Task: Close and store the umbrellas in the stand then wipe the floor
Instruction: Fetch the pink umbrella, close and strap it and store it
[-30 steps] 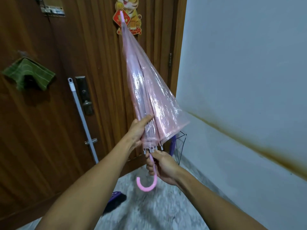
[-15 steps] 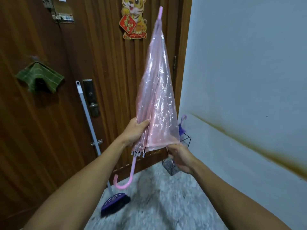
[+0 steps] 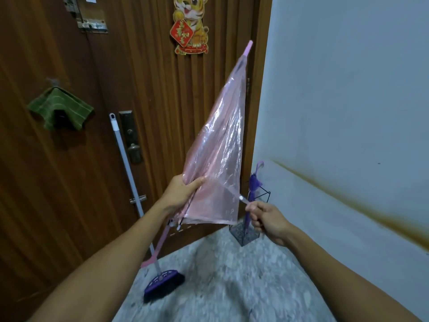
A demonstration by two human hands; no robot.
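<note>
Left hand point(image 3: 180, 194): gripping the pink umbrella point(image 3: 218, 159) by its folded canopy.
Right hand point(image 3: 267, 218): pinching the canopy's closure strap point(image 3: 244, 200).
Umbrella stand point(image 3: 245, 234): holding a purple umbrella point(image 3: 253, 189).

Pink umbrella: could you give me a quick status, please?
Left hand gripping pink umbrella canopy; right hand pinching its strap. Stand holds purple umbrella.

pink umbrella point(image 3: 216, 159) handle blurred, stand point(image 3: 243, 233) partly hidden

A brown ribbed wooden door point(image 3: 151, 112) is seen; a cartoon tiger sticker point(image 3: 190, 24) is stuck high on it; a green striped cloth point(image 3: 60, 108) is hung at its left; a purple-headed broom point(image 3: 162, 283) is leaned against it.
</note>
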